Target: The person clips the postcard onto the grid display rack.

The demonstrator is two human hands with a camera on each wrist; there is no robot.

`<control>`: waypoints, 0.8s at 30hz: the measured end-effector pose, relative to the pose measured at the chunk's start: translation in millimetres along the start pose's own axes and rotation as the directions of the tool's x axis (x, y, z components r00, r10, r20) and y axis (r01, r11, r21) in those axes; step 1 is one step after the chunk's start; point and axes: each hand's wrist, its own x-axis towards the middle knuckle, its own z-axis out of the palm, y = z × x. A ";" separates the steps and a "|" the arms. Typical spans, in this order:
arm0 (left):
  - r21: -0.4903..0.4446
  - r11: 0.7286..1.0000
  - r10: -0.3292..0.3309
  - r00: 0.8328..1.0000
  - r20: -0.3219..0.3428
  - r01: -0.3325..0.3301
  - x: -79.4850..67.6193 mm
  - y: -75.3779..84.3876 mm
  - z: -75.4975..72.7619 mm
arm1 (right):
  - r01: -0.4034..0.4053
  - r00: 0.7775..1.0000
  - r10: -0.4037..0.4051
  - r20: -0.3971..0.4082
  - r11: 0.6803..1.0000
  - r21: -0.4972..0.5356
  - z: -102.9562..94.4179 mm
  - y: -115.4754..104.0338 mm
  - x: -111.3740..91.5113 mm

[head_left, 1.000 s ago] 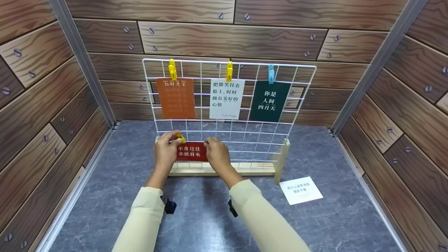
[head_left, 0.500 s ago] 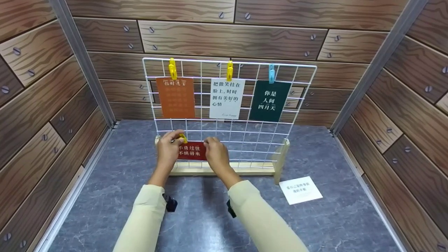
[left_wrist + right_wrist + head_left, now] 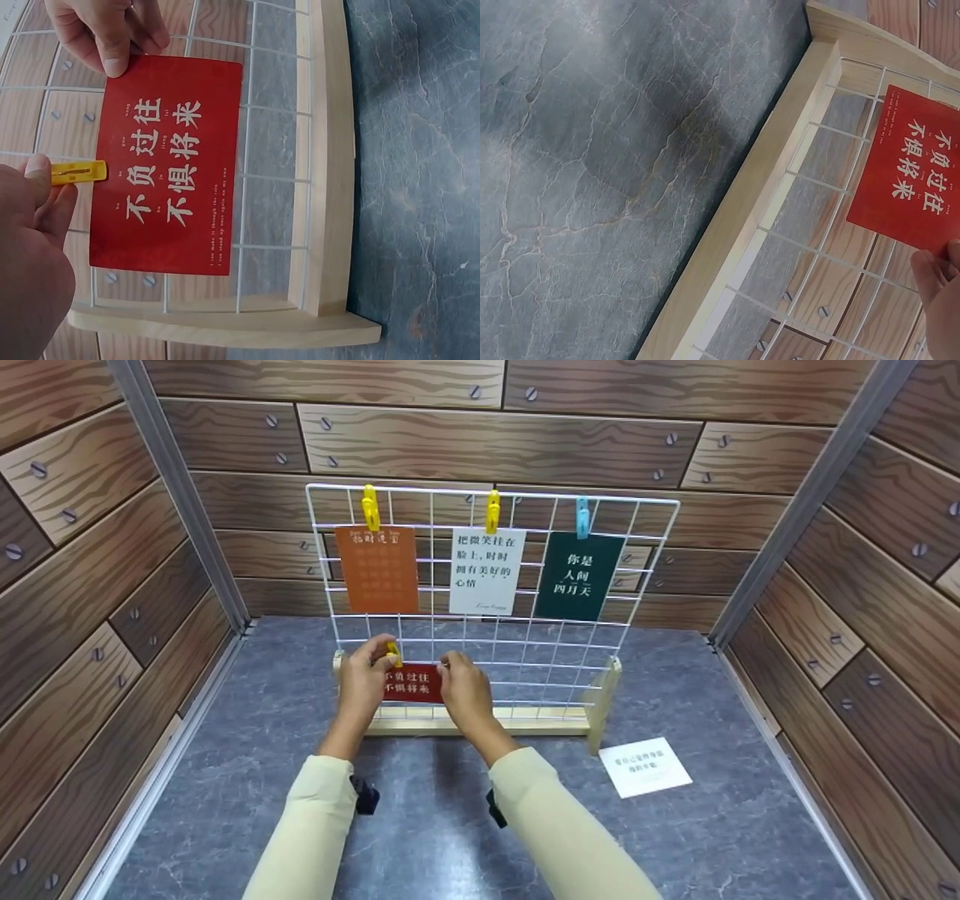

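A red card (image 3: pixel 169 165) with white lettering lies against the lower left of a white wire grid (image 3: pixel 525 656). My left hand (image 3: pixel 361 682) pinches a yellow clothespin (image 3: pixel 79 172) between thumb and fingers, and its tip sits over the card's top edge. With thumb and fingertips, my right hand (image 3: pixel 466 686) holds the card by its upper right corner. In the right wrist view the card (image 3: pixel 911 172) shows in part, the hand on its corner at the frame's edge.
Higher on the grid, yellow and blue clothespins hold an orange card (image 3: pixel 379 574), a white card (image 3: pixel 486 574) and a dark green card (image 3: pixel 577 577). A wooden stand (image 3: pixel 480 726) carries the grid. Another white card (image 3: pixel 645 769) lies on the grey surface at the right.
My left hand and the yellow clothespin have shifted slightly right, and the clothespin stands more upright. My right hand stays at the card's corner.
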 end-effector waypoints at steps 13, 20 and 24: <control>-0.034 0.996 -0.081 0.994 0.067 0.084 0.1 2.4 0.9 | -0.013 1.000 0.013 0.000 0.997 -0.082 -2.3 -0.6 -1.4; -0.125 0.985 -0.102 0.988 0.115 0.116 -7.1 1.1 -8.2 | -0.016 1.000 0.019 0.025 0.994 -0.104 -8.9 -1.9 -4.0; -0.132 0.989 -0.062 0.996 0.064 0.070 -15.9 -1.7 -18.7 | -0.024 1.000 0.026 0.014 0.994 -0.107 -17.2 0.3 -7.7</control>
